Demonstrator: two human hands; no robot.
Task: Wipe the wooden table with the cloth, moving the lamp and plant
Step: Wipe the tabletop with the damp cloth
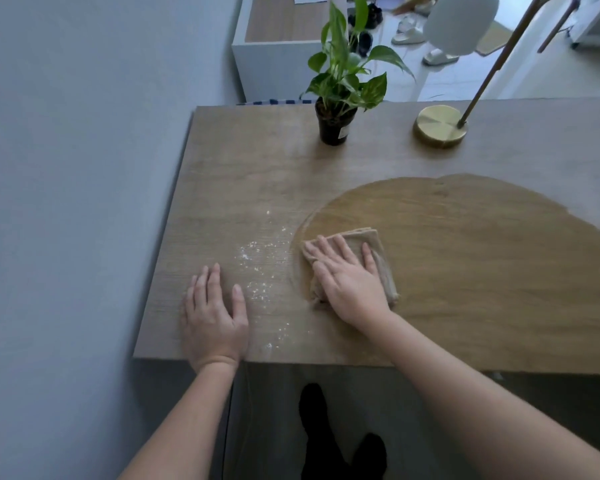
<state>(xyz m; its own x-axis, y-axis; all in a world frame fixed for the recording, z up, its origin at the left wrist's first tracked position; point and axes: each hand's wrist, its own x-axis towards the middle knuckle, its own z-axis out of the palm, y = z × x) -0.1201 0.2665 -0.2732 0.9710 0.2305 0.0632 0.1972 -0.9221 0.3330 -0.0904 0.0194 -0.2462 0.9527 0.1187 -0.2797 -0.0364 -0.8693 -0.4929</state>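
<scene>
My right hand (pixel 347 277) presses flat, fingers straight, on a folded beige cloth (pixel 378 247) lying on the wooden table (pixel 243 174). The cloth sits at the left rim of a darker wiped patch (pixel 465 258) that spreads to the right. My left hand (pixel 215 317) rests flat on the table near its front left corner. White crumbs or powder (pixel 257 268) lie scattered between my two hands. A green plant in a black pot (pixel 335 123) stands at the back of the table. To its right stands the lamp, with a round brass base (pixel 439 125) and a white shade (pixel 459 22).
A grey wall (pixel 66 168) runs close along the table's left edge. Behind the table are a white cabinet (pixel 274 60) and several shoes and slippers (pixel 409 36) on a pale floor. My dark-clad feet (pixel 340 441) show below the table's front edge.
</scene>
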